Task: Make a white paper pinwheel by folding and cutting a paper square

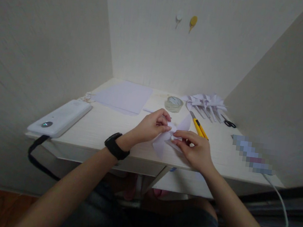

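Near the front edge of the white desk (100,125), both my hands are closed on a white paper pinwheel (185,123). Its pointed blades stick out to the upper right and lower left. My left hand (155,125) pinches the middle from the left, thumb and fingers together. From the right, my right hand (194,148) pinches the folded paper close to the centre. My fingers hide part of the middle. Just beyond my right hand lies a yellow box cutter (200,127). A roll of clear tape (174,104) rests behind the pinwheel.
White paper sheets (127,96) lie at the back left. Several finished paper pinwheels (208,102) are piled at the back right, beside black scissors (230,124). A white device (59,118) with a strap sits at the left edge; a blurred-out item (252,155) with a cable lies right.
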{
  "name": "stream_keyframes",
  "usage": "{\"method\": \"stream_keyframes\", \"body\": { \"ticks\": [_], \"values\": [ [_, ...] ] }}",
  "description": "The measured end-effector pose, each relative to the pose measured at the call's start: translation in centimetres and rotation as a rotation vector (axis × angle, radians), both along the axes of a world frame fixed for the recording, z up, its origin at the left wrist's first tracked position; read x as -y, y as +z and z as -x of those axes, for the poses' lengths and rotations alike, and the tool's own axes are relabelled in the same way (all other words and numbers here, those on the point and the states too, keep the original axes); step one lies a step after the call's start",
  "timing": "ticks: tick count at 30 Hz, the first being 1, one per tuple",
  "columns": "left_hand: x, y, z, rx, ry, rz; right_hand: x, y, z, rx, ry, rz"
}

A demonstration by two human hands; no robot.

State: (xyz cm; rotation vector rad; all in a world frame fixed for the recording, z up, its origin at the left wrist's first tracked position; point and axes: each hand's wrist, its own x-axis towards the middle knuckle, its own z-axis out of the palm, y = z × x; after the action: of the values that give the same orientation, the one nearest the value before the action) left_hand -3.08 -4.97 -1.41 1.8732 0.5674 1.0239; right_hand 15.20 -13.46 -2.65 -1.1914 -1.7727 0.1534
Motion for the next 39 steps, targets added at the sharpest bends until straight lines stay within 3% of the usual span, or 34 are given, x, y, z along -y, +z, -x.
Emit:
{"method": "stream_keyframes", "body": {
  "ticks": [13, 25, 39],
  "values": [
    [-0.1, 0.0, 0.1, -0.034, -0.072, 0.018, -0.1, 0.6, 0.3, -0.197, -0.063, 0.206],
    [-0.2, -0.5, 0.2, -0.12, -0.008, -0.089, -0.3, 0.5, 0.4, -0.24, -0.052, 0.285],
    [0.2, 0.1, 0.2, -0.075, -0.034, -0.018, -0.4, 1.0, 1.0, -0.304, -0.059, 0.305]
  ]
}}
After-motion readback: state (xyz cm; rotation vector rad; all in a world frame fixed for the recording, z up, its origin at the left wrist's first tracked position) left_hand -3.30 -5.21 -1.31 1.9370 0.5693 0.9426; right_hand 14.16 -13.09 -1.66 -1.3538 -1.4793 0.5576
